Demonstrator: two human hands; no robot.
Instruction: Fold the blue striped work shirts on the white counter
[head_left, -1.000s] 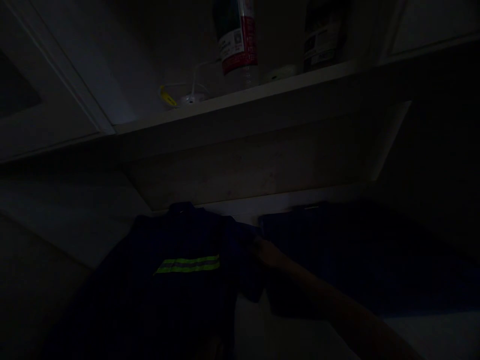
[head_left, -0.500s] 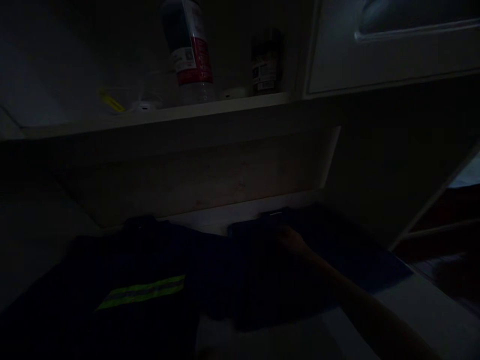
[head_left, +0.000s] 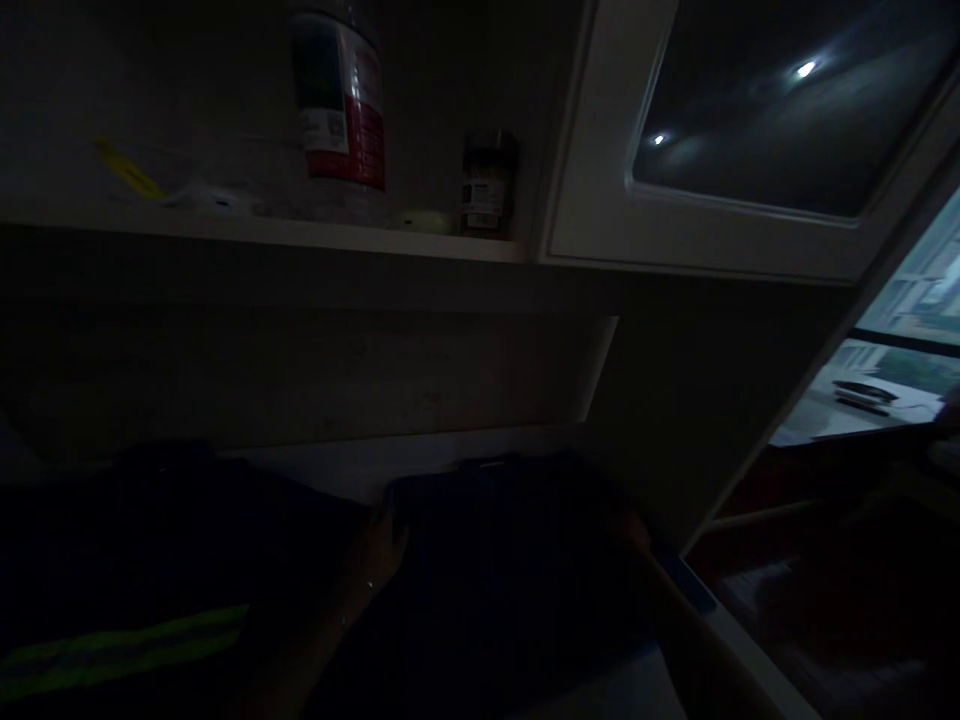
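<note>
The scene is very dark. A folded dark blue garment (head_left: pixel 510 570) lies on a pale surface under a shelf. My left hand (head_left: pixel 379 560) rests at the garment's left edge, with the forearm coming up from the lower left. At its right edge sits my right hand (head_left: pixel 630 530), and that arm runs down to the lower right. Neither hand's fingers can be made out in the gloom. Left of the folded piece lies another dark garment (head_left: pixel 150 540) with a yellow-green reflective stripe (head_left: pixel 112 650).
A shelf (head_left: pixel 300 235) above carries a bottle with a red label (head_left: pixel 337 110), a small jar (head_left: pixel 487 185) and a yellow item (head_left: pixel 127 170). A glazed cabinet door (head_left: pixel 750 130) hangs at the upper right. A bright window (head_left: pixel 900 330) shows at the far right.
The view has swung to the right. My right hand has moved from the garment's top edge to its right side. My left hand has come into view at its left edge.
</note>
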